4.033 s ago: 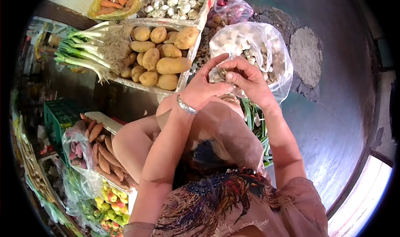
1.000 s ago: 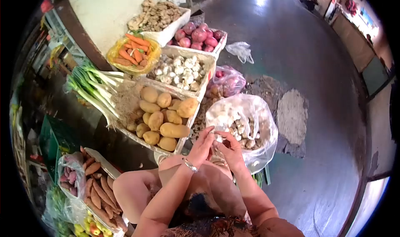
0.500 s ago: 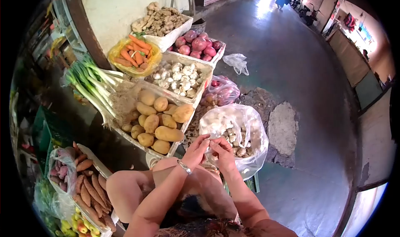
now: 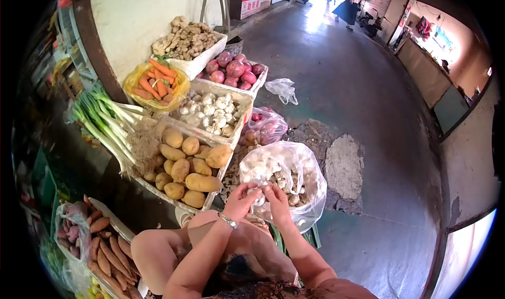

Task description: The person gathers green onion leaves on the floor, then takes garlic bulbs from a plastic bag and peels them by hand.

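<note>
My left hand (image 4: 241,200) is closed around a whitish garlic bulb (image 4: 258,197), partly hidden by the fingers. On the other side of the bulb, my right hand (image 4: 276,200) pinches at it with thumb and fingertips. Both hands are over the near edge of a clear plastic bag (image 4: 314,186) standing open on the ground. Inside that bag lie several garlic bulbs (image 4: 297,199), with pale skins heaped on the left. A white box of clean garlic (image 4: 215,112) stands beyond my hands, to the left.
Potatoes (image 4: 189,167) fill a box left of the bag. Behind are red onions (image 4: 234,70), ginger (image 4: 184,38), carrots (image 4: 155,80) and leeks (image 4: 108,125). Sweet potatoes (image 4: 113,254) lie at lower left. A person (image 4: 350,7) is in the lane, near a broken floor patch (image 4: 342,165).
The view has shifted, so the scene sits further left and lower. My hands have drawn slightly apart, and the bulb shows more between them. The distant person appears nearer.
</note>
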A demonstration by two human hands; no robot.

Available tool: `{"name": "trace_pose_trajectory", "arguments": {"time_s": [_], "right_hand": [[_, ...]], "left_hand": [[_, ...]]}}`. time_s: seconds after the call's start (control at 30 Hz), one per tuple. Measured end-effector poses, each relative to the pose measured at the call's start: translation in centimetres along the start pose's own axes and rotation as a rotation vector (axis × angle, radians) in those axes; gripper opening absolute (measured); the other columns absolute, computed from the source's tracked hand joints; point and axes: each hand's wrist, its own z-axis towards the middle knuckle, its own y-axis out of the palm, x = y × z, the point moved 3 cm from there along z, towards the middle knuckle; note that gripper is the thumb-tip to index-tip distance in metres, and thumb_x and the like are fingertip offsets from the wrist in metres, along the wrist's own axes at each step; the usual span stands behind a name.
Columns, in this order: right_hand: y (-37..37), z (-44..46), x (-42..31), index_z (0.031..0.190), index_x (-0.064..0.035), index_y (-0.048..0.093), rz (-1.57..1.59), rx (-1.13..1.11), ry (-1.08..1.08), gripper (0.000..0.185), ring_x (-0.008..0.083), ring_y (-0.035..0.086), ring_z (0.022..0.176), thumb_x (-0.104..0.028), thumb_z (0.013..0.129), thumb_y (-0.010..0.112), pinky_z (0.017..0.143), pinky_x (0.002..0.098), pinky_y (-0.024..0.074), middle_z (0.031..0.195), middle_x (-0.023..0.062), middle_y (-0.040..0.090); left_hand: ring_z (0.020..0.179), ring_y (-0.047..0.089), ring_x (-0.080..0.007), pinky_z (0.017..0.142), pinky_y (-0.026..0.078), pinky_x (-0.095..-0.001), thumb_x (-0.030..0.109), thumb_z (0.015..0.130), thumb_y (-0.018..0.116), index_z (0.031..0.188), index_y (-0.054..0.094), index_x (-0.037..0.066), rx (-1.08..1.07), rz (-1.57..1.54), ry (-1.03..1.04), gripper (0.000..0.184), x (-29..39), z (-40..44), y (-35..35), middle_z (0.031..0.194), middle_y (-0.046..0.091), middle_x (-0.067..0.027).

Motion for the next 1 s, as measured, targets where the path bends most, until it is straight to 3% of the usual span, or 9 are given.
{"name": "trace_pose_trajectory", "arguments": {"time_s": [0.1,0.17,0.3,0.4,0.47,0.57,0.8,0.87,1.0], "right_hand": [[1.1,-1.4,-2.0,0.125,-0.0061,0.053,-0.102,-0.285,-0.107,0.032,0.0083,0.055,0.089,-0.011,0.094,0.060,0.075,0.0243,0.0466,0.104,0.0007,0.059],[1.0,-1.4,-1.7,0.132,-0.0086,0.047,-0.298,-0.279,-0.177,0.043,0.0098,0.056,0.092,-0.006,0.092,0.061,0.079,0.0253,0.0478,0.110,0.0019,0.057],[-0.3,-0.3,0.4,0.129,-0.0082,0.050,0.208,-0.347,0.193,0.037,0.0155,0.057,0.103,-0.010,0.093,0.059,0.085,0.0317,0.0502,0.115,0.0034,0.059],[-1.5,1.0,3.5,0.126,-0.0099,0.051,0.467,-0.092,0.357,0.035,0.0128,0.058,0.081,-0.013,0.092,0.060,0.075,0.0275,0.0515,0.096,0.0014,0.061],[-1.9,2.2,3.7,0.119,-0.0094,0.054,0.444,0.007,0.448,0.027,0.0137,0.057,0.077,-0.016,0.093,0.061,0.072,0.0307,0.0524,0.089,0.0003,0.060],[-3.4,5.3,7.2,0.105,-0.0108,0.056,0.363,-0.007,0.477,0.015,0.0150,0.057,0.075,-0.019,0.093,0.061,0.065,0.0342,0.0525,0.087,0.0011,0.059],[1.6,14.3,5.8,0.117,-0.0043,0.054,0.126,-0.042,0.392,0.033,0.0193,0.057,0.083,-0.021,0.091,0.063,0.066,0.0335,0.0519,0.101,0.0062,0.059],[5.0,18.0,4.4,0.116,-0.0030,0.054,0.287,-0.097,0.264,0.031,0.0205,0.059,0.086,-0.019,0.091,0.062,0.062,0.0338,0.0527,0.106,0.0083,0.060],[9.3,22.1,1.8,0.122,-0.0081,0.050,0.443,-0.101,0.270,0.034,0.0189,0.057,0.094,-0.021,0.093,0.059,0.078,0.0373,0.0495,0.101,0.0079,0.057]], "left_hand": [[0.043,0.050,-0.0073,0.037,0.038,-0.0224,0.029,0.095,0.060,0.114,0.058,0.007,0.054,-0.050,-0.022,0.029,-0.1,0.3,-0.2,0.079,0.060,0.0003],[0.047,0.057,-0.0104,0.039,0.044,-0.0238,0.029,0.096,0.056,0.112,0.057,0.006,0.088,-0.016,-0.067,0.028,-0.1,0.0,-0.2,0.077,0.062,-0.0018],[0.049,0.061,-0.0162,0.042,0.045,-0.0301,0.024,0.094,0.057,0.089,0.063,0.000,0.246,0.179,0.042,0.025,-1.0,0.8,-1.8,0.067,0.062,-0.0081],[0.057,0.062,-0.0188,0.052,0.048,-0.0333,0.012,0.084,0.064,0.080,0.061,0.002,0.383,0.357,0.288,0.011,-2.5,1.5,-2.5,0.065,0.062,-0.0093],[0.062,0.064,-0.0165,0.058,0.049,-0.0303,0.008,0.085,0.061,0.086,0.061,0.004,0.396,0.212,0.165,0.004,-1.9,1.2,-2.1,0.067,0.063,-0.0073],[0.069,0.059,-0.0109,0.062,0.049,-0.0244,0.006,0.088,0.058,0.115,0.057,0.004,0.454,0.232,0.407,0.026,-1.5,1.4,-1.6,0.089,0.062,-0.0053],[0.083,0.061,-0.0103,0.068,0.051,-0.0239,0.008,0.090,0.059,0.119,0.058,0.007,0.363,-0.125,0.147,0.029,-0.8,1.7,-1.6,0.105,0.061,-0.0036],[0.079,0.062,-0.0105,0.064,0.050,-0.0221,0.006,0.089,0.058,0.119,0.058,0.007,0.356,-0.190,0.080,0.030,-0.5,1.6,-1.6,0.105,0.062,-0.0031],[0.070,0.062,-0.0127,0.056,0.046,-0.0224,0.004,0.090,0.055,0.117,0.056,0.005,0.322,-0.212,0.052,0.027,0.0,1.6,-1.7,0.096,0.060,-0.0043]]}}
